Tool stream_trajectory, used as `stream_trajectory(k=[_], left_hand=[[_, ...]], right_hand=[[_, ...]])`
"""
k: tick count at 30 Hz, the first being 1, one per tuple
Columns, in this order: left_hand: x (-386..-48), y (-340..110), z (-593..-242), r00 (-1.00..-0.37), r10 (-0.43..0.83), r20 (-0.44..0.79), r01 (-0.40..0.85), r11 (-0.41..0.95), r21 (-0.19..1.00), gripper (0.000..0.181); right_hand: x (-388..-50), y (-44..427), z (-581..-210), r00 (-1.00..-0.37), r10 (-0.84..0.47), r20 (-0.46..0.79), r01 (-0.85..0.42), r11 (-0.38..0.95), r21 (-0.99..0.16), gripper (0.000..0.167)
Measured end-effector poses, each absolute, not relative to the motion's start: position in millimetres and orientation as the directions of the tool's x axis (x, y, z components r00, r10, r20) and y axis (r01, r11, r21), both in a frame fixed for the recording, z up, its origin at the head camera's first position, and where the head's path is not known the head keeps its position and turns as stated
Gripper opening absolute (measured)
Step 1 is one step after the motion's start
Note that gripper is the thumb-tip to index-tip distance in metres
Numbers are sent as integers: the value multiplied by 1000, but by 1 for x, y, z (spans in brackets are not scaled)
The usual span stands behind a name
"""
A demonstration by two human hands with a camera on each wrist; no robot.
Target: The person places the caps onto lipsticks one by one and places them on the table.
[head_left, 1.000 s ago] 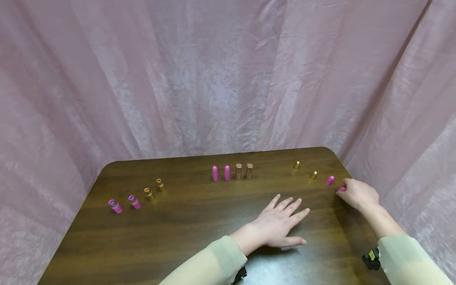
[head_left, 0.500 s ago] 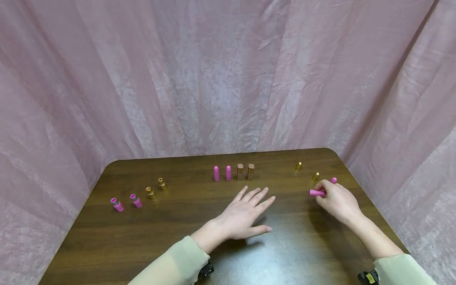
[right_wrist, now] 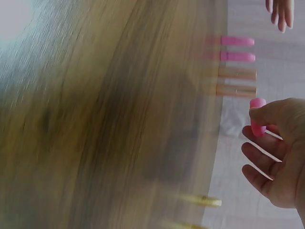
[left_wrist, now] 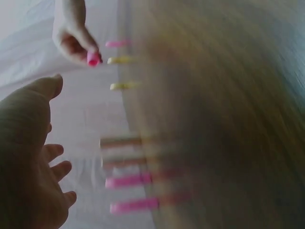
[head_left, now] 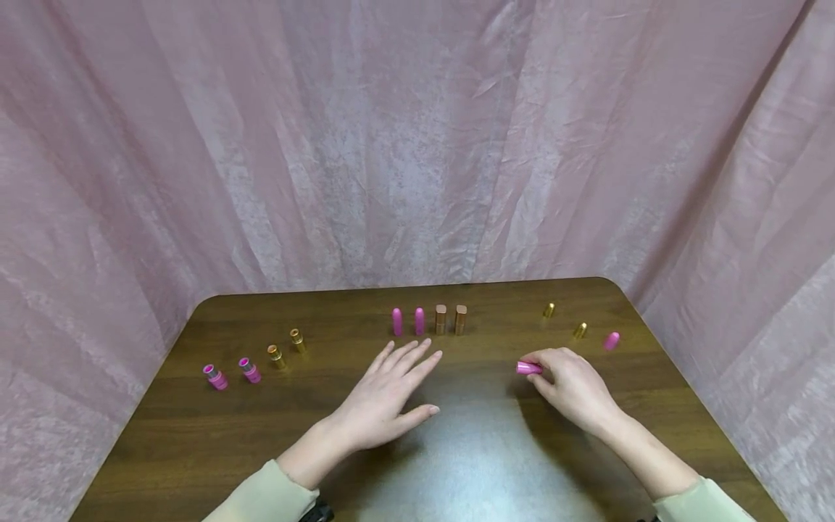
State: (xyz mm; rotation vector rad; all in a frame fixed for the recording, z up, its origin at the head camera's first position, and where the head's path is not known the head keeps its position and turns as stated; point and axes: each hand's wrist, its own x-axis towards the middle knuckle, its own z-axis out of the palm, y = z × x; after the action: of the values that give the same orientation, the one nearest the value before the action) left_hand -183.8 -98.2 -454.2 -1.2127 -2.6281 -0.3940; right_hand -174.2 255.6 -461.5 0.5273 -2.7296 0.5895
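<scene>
My right hand pinches a pink lipstick cap above the table, its hollow end towards the left. In the right wrist view the cap sits between thumb and fingers. My left hand is spread over the middle of the table with nothing in it. Pink lipstick tubes and brown-gold ones stand upright behind it. Another pink cap and two small gold caps stand on the right.
On the left stand two pink lipstick bases and two gold ones, with round openings upward. Pink curtains hang behind and beside the brown wooden table.
My right hand has lifted the pink cap from the right end of the table and carried it left. My left hand has moved left, fingers still spread.
</scene>
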Motion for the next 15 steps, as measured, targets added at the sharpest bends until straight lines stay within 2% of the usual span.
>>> stream_trajectory(k=[8,15], left_hand=[[-192,-174,-436,-746,470,472,628,732,264,73],[-194,-249,-426,-767,266,584,512,802,308,66]], right_hand=[[-176,231,-464,-834,-373,406,-509,804,-307,27],[-178,211,-467,-816,-409,409,-549,770,-325,27]])
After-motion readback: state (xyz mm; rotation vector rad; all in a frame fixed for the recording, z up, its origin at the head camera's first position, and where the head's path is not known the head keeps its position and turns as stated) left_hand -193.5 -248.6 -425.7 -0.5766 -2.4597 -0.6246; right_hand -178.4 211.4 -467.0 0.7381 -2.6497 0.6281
